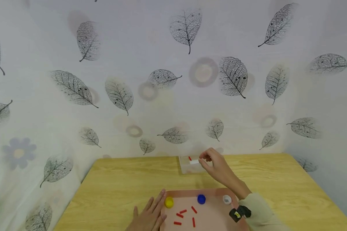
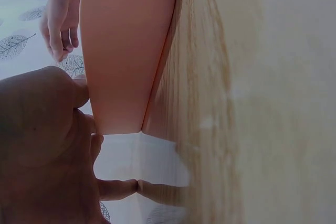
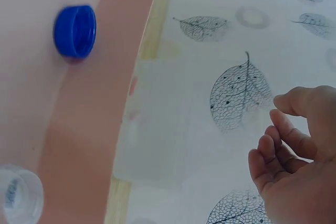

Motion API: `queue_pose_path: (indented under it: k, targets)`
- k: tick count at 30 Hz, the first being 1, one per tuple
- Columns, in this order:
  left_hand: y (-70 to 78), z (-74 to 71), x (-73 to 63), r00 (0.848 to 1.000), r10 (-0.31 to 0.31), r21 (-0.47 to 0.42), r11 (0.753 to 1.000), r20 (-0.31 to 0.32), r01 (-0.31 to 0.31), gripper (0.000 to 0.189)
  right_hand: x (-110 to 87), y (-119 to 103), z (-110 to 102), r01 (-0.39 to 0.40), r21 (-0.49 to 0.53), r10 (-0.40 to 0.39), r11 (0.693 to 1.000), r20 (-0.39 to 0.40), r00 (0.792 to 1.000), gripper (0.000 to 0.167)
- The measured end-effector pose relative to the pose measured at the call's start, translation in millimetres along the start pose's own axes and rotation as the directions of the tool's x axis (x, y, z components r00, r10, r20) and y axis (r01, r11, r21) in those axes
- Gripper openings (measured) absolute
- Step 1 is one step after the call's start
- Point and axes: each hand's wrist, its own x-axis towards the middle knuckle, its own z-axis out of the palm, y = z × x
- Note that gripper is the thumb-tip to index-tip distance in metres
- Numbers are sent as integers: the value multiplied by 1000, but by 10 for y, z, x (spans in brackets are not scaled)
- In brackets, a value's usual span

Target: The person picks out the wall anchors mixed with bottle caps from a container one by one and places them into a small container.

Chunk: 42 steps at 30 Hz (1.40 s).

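A shallow pink tray point(image 1: 217, 213) sits at the front of the table. My left hand point(image 1: 151, 213) lies with extended fingers along its left rim. Several short red sticks point(image 1: 180, 215) are scattered in the tray, below a yellow cap point(image 1: 169, 202), a blue cap point(image 1: 201, 199) and a white cap point(image 1: 226, 200). Beyond the tray, my right hand point(image 1: 218, 165) is raised by a clear, whitish box point(image 1: 188, 168). Its fingers are loosely bent, thumb and index tips close together, and no object shows between them in the right wrist view. One red stick point(image 1: 190, 158) appears at the box.
The wooden table point(image 1: 118, 179) extends on both sides of the tray. Behind it hangs a pale cloth point(image 1: 150, 38) printed with dark leaves. A black wrist device point(image 1: 240, 213) sits over the tray's right side, on the right sleeve point(image 1: 260, 211).
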Motion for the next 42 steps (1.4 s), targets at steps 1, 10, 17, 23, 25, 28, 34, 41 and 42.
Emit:
queue_pose_path:
  k: [1, 10, 17, 23, 25, 28, 34, 41, 42]
  targets:
    - [1, -4, -1, 1000, 0, 0, 1000, 1, 0, 65, -34, -31, -13, 1, 3, -1, 1000, 0, 1000, 8]
    - [-1, 13, -13, 1000, 4, 9, 1000, 0, -4, 65, -357, -284, -106, 20, 30, -19, 999, -56, 998, 14]
    - [7, 23, -25, 1000, -7, 4, 1000, -10, 7, 65, -607, -464, -144, -23, 65, 28, 998, -77, 997, 22]
    - [6, 31, -29, 1000, -5, -2, 1000, -14, 5, 65, -814, -587, -110, -13, 113, 20, 994, -61, 998, 31]
    - [3, 34, -30, 1000, -8, -3, 1000, -9, 8, 66, -864, -621, -90, 8, 139, 0, 990, -57, 998, 32]
    - [-1, 40, -30, 1000, -15, -3, 1000, -1, 15, 66, -920, -659, -47, 71, 159, -61, 985, -67, 996, 34]
    - [-7, 46, -29, 1000, -7, 13, 1000, -5, 7, 66, -1037, -695, 61, 125, 143, -119, 982, -50, 992, 24]
    - [3, 28, -17, 1000, 13, 21, 1000, -27, -12, 66, -1135, -696, 265, 63, 291, -84, 955, 60, 995, 24]
    - [5, 25, -12, 1000, 14, 20, 1000, -27, -14, 65, -1144, -686, 298, 83, 298, -106, 951, 61, 992, 23]
